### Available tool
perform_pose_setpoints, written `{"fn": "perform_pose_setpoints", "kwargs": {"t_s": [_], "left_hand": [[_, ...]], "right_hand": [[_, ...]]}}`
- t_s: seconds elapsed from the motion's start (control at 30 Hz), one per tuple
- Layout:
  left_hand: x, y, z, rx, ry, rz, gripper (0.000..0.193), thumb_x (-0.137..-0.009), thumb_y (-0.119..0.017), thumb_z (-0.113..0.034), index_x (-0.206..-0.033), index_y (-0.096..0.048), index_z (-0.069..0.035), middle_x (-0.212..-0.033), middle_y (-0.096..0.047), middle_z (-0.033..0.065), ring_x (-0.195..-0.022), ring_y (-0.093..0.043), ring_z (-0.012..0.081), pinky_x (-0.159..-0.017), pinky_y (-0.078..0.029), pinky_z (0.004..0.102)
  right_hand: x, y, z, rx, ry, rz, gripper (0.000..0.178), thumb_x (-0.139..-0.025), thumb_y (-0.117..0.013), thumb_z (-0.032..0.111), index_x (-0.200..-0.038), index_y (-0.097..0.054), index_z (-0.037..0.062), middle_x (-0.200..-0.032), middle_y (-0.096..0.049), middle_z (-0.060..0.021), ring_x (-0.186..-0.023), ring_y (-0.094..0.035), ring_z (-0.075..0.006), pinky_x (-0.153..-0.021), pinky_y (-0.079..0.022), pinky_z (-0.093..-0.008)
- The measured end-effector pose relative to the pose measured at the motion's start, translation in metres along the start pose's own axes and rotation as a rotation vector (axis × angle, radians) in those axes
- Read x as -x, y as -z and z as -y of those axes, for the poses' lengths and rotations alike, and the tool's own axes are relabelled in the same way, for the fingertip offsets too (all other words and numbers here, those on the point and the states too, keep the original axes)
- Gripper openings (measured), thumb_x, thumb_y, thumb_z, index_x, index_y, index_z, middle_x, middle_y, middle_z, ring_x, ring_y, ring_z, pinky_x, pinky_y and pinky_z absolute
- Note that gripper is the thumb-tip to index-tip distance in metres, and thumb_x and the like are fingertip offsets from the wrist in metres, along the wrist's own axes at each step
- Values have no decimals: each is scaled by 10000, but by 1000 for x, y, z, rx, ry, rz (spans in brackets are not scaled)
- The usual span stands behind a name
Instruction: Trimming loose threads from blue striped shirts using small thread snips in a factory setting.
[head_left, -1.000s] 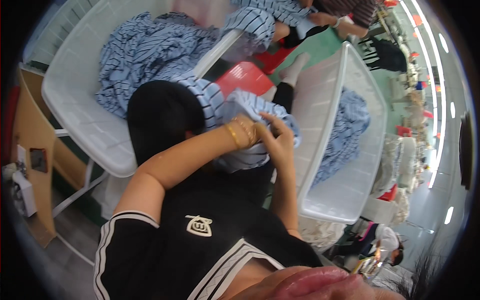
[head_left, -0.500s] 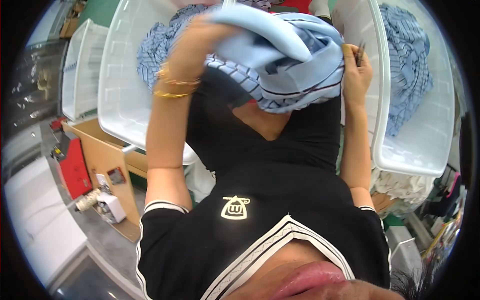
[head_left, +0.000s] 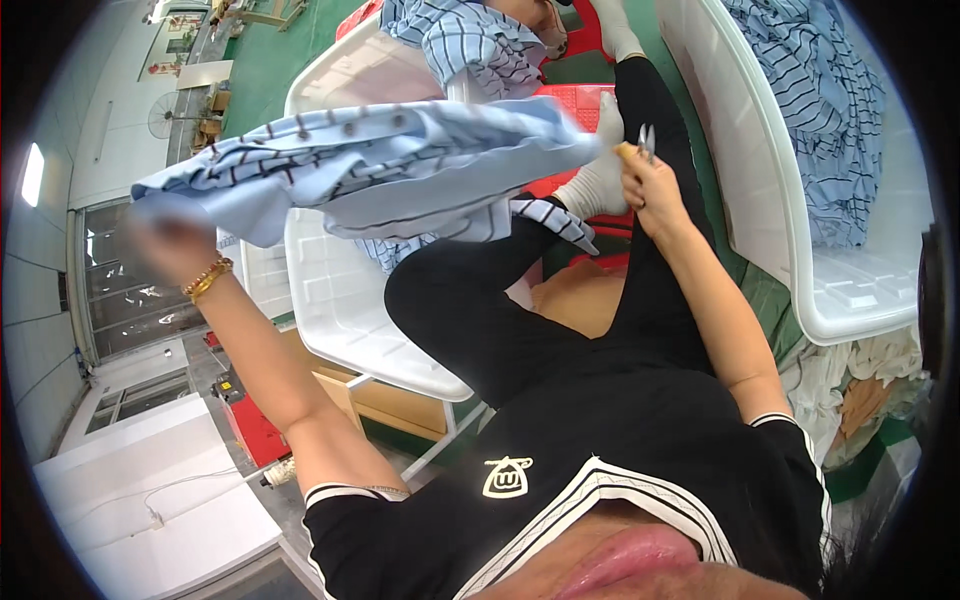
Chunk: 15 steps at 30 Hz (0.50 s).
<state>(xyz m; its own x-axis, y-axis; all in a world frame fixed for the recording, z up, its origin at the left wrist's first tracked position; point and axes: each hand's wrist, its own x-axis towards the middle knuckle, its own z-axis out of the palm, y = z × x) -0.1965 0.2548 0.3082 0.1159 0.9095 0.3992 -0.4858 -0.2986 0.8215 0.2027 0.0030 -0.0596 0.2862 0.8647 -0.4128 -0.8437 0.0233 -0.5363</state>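
A light blue shirt with dark stripes and a row of buttons [head_left: 400, 160] stretches across in front of me, blurred by motion. My left hand [head_left: 178, 245], with gold bracelets at the wrist, grips its left end; the fingers are smeared. At the other end, my right hand [head_left: 655, 195] is closed around small metal thread snips [head_left: 647, 140], blades pointing up. Its thumb and fingertip, one with a yellowish cover, are at the shirt's right tip. Whether they still pinch the cloth I cannot tell.
A white bin [head_left: 350, 320] stands at my left, with more striped shirts [head_left: 470, 45] at its far end. Another white bin [head_left: 815, 300] on the right holds a striped pile [head_left: 820, 120]. A red stool [head_left: 570, 100] stands between, near my sock-clad feet [head_left: 597, 185].
My left hand has swung out to the left, drawing the bunched shirt off my lap into a long stretch. My right hand keeps the snips. The view has turned.
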Motion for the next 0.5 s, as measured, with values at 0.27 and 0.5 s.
{"fn": "perform_pose_setpoints", "kwargs": {"t_s": [0.27, 0.5], "left_hand": [[-47, -49, 26, -364, -94, 6, 440, -878, -584, -342, -1213, -543, -60, -1165, -592, 144, -1067, -571, 305, -906, -476, 479], [-142, 4, 100, -633, -40, -431, 305, -925, -549, -335, -999, -606, -45, -921, -652, 83, -753, -648, 212, -602, -533, 307]], "right_hand": [[13, 22, 2, 242, -92, 182, 253, -951, -541, 282, -916, -618, 44, -606, -359, 95, -444, -269, 9, -398, -180, -175], [8, 21, -7, 323, -108, 220, 254, -946, -553, 281, -896, -635, 46, -566, -341, 109, -455, -256, 5, -418, -176, -185]]}}
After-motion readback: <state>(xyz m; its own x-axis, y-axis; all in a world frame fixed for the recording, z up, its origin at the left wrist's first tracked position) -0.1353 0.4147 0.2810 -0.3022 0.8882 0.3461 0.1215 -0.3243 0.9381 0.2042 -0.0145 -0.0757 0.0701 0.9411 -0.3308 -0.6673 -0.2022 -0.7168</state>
